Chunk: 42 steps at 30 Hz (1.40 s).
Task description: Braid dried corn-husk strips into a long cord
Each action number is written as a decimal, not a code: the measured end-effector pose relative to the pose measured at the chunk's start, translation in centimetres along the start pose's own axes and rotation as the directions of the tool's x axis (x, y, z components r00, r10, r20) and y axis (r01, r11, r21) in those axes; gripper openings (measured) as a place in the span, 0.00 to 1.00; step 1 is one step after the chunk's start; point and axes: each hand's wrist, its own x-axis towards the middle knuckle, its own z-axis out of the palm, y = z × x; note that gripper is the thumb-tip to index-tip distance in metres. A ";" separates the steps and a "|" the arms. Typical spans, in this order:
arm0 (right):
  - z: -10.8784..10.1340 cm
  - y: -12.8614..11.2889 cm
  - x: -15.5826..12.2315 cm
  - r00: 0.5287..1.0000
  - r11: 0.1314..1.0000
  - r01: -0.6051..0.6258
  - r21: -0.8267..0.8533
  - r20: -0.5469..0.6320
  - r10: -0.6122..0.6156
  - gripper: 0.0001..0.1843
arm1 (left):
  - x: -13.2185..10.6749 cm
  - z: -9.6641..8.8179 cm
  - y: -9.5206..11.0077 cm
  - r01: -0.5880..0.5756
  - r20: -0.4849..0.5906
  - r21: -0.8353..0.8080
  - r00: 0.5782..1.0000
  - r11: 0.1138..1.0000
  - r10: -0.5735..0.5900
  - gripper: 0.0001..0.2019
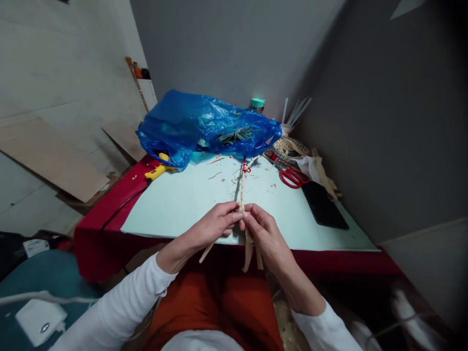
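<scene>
A pale braid (242,187) of flat plant-fibre strips runs from a red tie (246,168) on the far side of the table toward me. My left hand (224,219) pinches its near end from the left, thumb and fingers closed on it. From the right, my right hand (260,223) grips the same end, its fingertips meeting those of the left. Loose strips (248,253) hang below the right hand past the table edge. Another strip (206,252) sticks out under my left hand. The exact crossing of strips is hidden by my fingers.
A blue plastic bag (190,117) with green stalks fills the back of the table. A yellow glue gun (159,169) lies at left, its cord trailing over the red cloth (95,239). Red-handled scissors (293,178), a black phone-like slab (325,207) and a woven basket (288,146) are at right.
</scene>
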 end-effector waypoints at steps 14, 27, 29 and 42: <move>-2.0 -1.0 -0.9 0.992 0.770 0.113 -0.628 0.110 -0.056 0.09 | -0.3 0.8 -0.3 0.067 -0.235 -0.046 0.969 0.997 -0.076 0.05; 3.2 1.0 -4.5 0.813 -0.002 0.169 -0.986 0.140 -0.564 0.14 | -0.6 1.7 -0.5 0.019 -0.276 -0.130 0.960 0.991 -0.055 0.10; 3.6 1.4 -4.4 0.798 -0.017 0.178 -0.984 0.155 -0.582 0.14 | -0.6 1.2 -0.5 0.023 -0.212 -0.190 0.975 0.982 -0.064 0.11; -0.2 -2.5 -1.2 0.998 0.819 0.064 -0.570 0.025 -0.060 0.17 | -0.9 0.0 -0.8 -0.054 -0.120 -0.310 0.993 0.949 0.018 0.09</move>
